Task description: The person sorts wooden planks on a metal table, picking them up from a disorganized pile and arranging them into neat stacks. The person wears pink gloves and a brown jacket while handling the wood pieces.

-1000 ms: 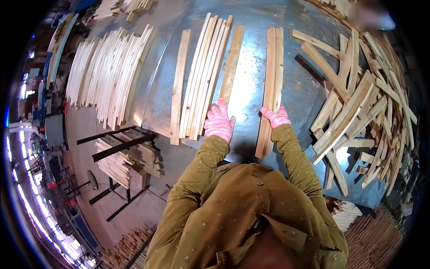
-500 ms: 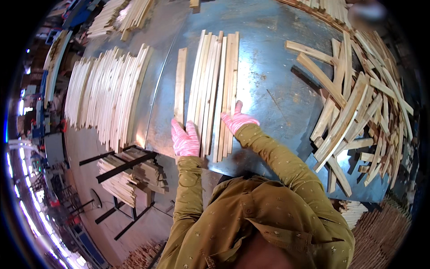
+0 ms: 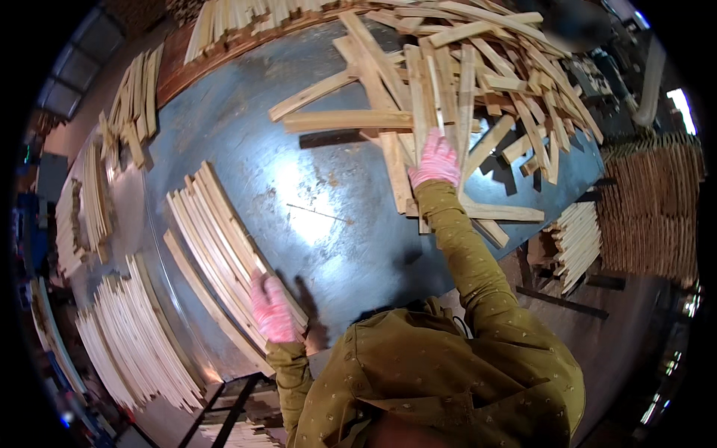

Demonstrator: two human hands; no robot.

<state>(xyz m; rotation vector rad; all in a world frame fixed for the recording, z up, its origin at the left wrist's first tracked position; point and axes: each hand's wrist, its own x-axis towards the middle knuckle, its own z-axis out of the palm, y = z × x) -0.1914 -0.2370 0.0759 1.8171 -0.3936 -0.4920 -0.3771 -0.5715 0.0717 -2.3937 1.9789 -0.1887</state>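
My right hand, in a pink-and-white glove, is at the near side of a jumbled pile of wooden strips. Its fingers are closed around a pale strip that points away from me; the fingertips are partly hidden among the wood. My left hand, gloved alike, rests with outstretched fingers on the near end of a row of strips laid side by side. Left of that row, a single strip lies slightly apart.
A wide bundle of pale strips lies at the left of the metal table. More strips are at the far left and along the back edge. Beyond the table's right edge stand tall stacks of wood. A dark metal frame is at the near left.
My view has turned to the right. My right hand has left the row of strips and reached over to the pile. My left hand has shifted from the row's left side onto the strips.
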